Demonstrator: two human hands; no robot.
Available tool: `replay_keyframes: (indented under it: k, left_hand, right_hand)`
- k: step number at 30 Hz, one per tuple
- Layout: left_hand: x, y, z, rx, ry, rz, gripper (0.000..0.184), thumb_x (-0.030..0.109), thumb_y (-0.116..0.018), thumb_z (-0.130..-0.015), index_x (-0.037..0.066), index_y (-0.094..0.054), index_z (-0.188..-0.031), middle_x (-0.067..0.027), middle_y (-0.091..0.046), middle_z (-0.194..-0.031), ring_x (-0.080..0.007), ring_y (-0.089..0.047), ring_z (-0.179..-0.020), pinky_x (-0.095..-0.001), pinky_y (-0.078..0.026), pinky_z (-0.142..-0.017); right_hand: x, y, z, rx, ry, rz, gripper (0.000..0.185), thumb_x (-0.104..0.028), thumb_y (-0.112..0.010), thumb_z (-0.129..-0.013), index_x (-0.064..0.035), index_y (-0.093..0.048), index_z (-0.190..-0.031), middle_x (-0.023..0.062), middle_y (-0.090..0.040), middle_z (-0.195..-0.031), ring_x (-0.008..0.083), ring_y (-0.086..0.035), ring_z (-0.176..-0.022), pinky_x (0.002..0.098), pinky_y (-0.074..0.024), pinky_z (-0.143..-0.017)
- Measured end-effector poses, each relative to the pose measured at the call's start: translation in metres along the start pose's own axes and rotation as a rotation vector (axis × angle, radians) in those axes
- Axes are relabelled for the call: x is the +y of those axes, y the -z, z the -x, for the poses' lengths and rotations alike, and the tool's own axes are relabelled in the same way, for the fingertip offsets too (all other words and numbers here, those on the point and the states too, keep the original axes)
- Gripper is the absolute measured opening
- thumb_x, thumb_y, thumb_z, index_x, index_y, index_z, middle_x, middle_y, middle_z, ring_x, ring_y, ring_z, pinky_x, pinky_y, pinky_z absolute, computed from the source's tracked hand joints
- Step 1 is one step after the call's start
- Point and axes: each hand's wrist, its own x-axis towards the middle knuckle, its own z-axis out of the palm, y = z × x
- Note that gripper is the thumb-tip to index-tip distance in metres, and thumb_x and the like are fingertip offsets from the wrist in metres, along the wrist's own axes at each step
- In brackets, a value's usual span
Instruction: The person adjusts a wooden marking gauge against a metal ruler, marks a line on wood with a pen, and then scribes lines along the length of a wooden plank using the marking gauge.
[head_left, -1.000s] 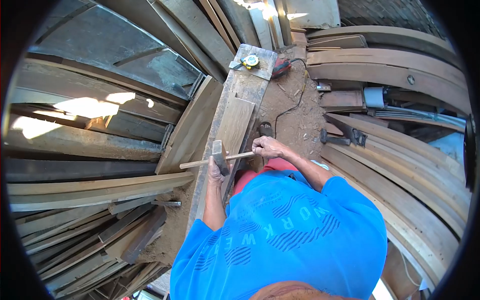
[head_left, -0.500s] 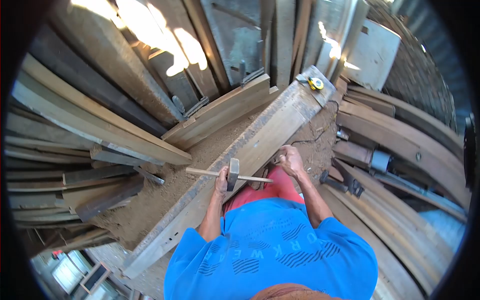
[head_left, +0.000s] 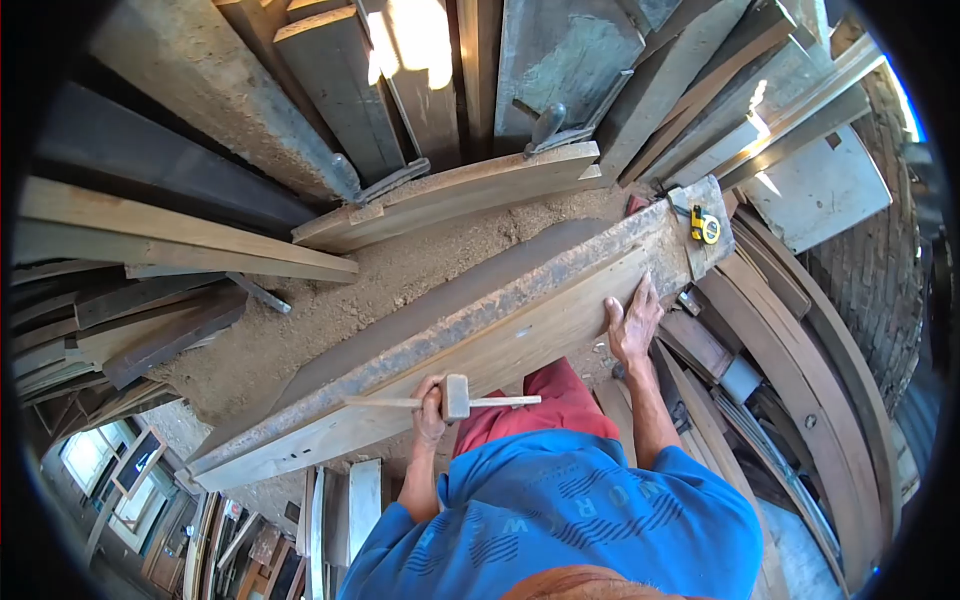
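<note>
Stick (head_left: 510, 401), long and thin, pokes out on both sides of a small square block (head_left: 456, 397). The person's left hand (head_left: 429, 412) is curled around the stick, right beside the block. Stick and block are just in front of the person's tummy, over the near edge of a long, flat board (head_left: 535, 335). I cannot tell if they touch the board.

The right hand (head_left: 635, 328) is spread out. It looks laid on the board near its far right end, with the palm down and the thumb pointing away from the other fingers.

The board lies along the top of a long desk (head_left: 530, 288), which has a rough, worn edge on its far side. On the right end of the desk sits a yellow and black tape measure (head_left: 705, 228), just past the right fingertips.

The person has a blue shirt (head_left: 570, 490) and red shorts (head_left: 535, 405). Behind the desk there is brown, crumbly stuff on the ground (head_left: 400, 300), and a curved board (head_left: 450, 202) stands on its edge there. Lots of big planks (head_left: 340, 95) lean behind it, and some have bright sun on them
</note>
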Motion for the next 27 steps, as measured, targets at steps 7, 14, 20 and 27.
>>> replay_keyframes:
  k: [7,14,20,27]
  left_hand:
    - [0.017,-0.008,-0.003,0.027,-0.032,-0.023,0.042,0.029,-0.042,-0.094,-0.003,-0.069,-0.098,-0.0181,-0.072,-0.097,-0.027,-0.069,-0.09,-0.039,-0.053,-0.083]
    - [0.013,-0.009,-0.004,0.018,-0.107,-0.033,0.047,0.035,-0.041,-0.098,-0.004,-0.068,-0.1,-0.0174,-0.073,-0.1,-0.0261,-0.069,-0.094,-0.0382,-0.052,-0.086]
    - [-0.013,-0.003,0.001,-0.028,-0.136,-0.032,0.038,0.026,-0.039,-0.096,-0.002,-0.065,-0.096,-0.0155,-0.067,-0.087,-0.0239,-0.064,-0.081,-0.0379,-0.05,-0.075]
    - [-0.026,0.006,-0.013,-0.196,-0.249,-0.219,0.035,0.027,-0.035,-0.1,0.003,-0.059,-0.092,-0.0092,-0.058,-0.082,-0.021,-0.055,-0.077,-0.0379,-0.046,-0.072]
  right_hand:
    - [0.009,-0.004,-0.001,-0.014,0.06,0.033,0.09,-0.038,-0.07,-0.095,0.0066,-0.027,-0.16,0.0323,-0.042,-0.148,0.0471,-0.041,-0.134,0.0541,-0.0293,-0.115]
    - [0.006,0.001,-0.003,-0.032,0.051,0.036,0.089,-0.037,-0.071,-0.094,0.0058,-0.028,-0.16,0.0334,-0.041,-0.149,0.0469,-0.041,-0.136,0.0541,-0.0298,-0.115]
    - [-0.005,0.008,-0.004,-0.017,-0.026,0.033,0.091,-0.037,-0.075,-0.089,0.0027,-0.032,-0.159,0.0305,-0.045,-0.148,0.0474,-0.045,-0.134,0.0538,-0.0342,-0.113]
    - [-0.016,0.009,-0.003,-0.099,-0.313,-0.012,0.093,-0.049,-0.073,-0.091,-0.0187,-0.026,-0.165,0.0204,-0.037,-0.159,0.045,-0.038,-0.143,0.0576,-0.0377,-0.115]
